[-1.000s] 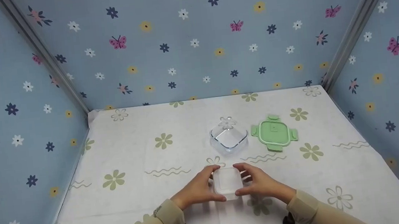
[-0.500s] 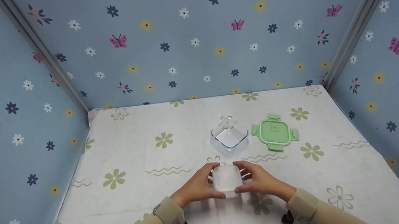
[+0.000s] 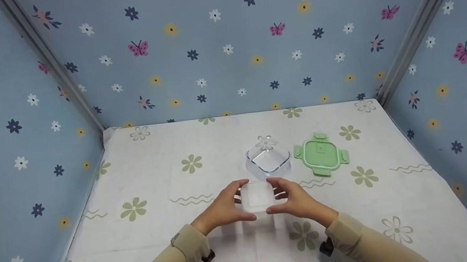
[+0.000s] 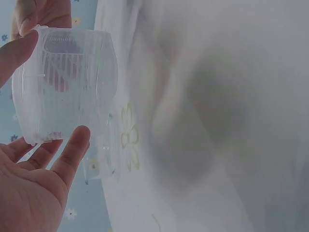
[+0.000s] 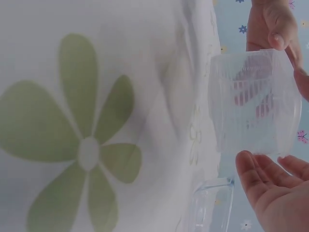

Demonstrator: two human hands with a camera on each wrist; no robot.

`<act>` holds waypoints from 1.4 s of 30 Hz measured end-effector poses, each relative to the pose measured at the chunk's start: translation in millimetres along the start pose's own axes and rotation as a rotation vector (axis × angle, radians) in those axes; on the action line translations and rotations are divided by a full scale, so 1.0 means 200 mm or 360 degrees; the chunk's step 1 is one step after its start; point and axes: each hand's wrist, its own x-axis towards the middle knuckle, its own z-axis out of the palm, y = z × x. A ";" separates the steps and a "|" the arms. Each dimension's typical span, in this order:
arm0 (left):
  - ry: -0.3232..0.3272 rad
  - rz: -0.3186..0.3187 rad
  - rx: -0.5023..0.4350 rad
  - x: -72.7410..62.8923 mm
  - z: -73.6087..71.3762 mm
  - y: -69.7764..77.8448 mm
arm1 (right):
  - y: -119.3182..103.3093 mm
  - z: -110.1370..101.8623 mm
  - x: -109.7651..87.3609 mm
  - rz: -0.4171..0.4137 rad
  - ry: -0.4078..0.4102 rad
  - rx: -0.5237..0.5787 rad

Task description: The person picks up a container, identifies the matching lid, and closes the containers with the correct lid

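A small square box of clear plastic (image 3: 257, 195) with a frosted lid is held level between both hands. Its left side is gripped by my left hand (image 3: 224, 208), thumb at the near corner and fingers toward the far corner. My right hand (image 3: 295, 200) grips the opposite side the same way. Through the box wall (image 4: 67, 82) in the left wrist view, slotted lines show. The right wrist view has the box (image 5: 256, 101) raised over the cloth, with my right fingertips at its side.
Beyond the hands stands a square glass food container (image 3: 269, 173), without a lid. To its right lies a green lid with side clips (image 3: 322, 155). A white flowered tablecloth (image 3: 153, 239) covers the table, with patterned blue walls (image 3: 223, 32) on three sides.
Both hands have lifted the plastic box and carried it away from the body and slightly left, toward the glass container. The glass container and green lid have stayed in place.
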 end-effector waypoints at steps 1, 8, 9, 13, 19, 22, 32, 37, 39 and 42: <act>0.0009 -0.0002 0.0008 0.00 -0.01 0.00 | -0.01 0.00 0.01 -0.0003 0.0011 -0.0001; 0.0046 -0.0028 0.0045 0.00 -0.07 0.00 | -0.03 0.03 0.06 0.0002 0.0033 0.0031; 0.0050 -0.0032 0.0043 0.00 -0.08 0.00 | -0.04 0.03 0.07 -0.0002 0.0034 0.0041; 0.0075 -0.0020 0.0020 0.00 -0.11 0.00 | -0.05 0.04 0.10 -0.0012 0.0045 0.0041; 0.0127 0.0014 -0.0008 -0.02 -0.14 0.00 | -0.08 0.06 0.13 -0.0004 0.0070 0.0051; 0.0153 0.0015 -0.0015 -0.02 -0.15 -0.01 | -0.08 0.07 0.15 -0.0001 0.0078 0.0079; 0.0234 -0.0046 -0.0060 -0.01 -0.18 -0.03 | -0.09 0.10 0.20 -0.0028 0.0106 0.0095; 0.0276 -0.0092 -0.0101 -0.01 -0.20 -0.05 | -0.10 0.11 0.22 -0.0016 0.0136 0.0062; 0.0285 -0.0109 -0.0117 -0.01 -0.20 -0.05 | -0.10 0.12 0.23 -0.0011 0.0148 0.0051; 0.0292 -0.0129 -0.0120 -0.01 -0.21 -0.07 | -0.10 0.13 0.24 -0.0004 0.0156 0.0045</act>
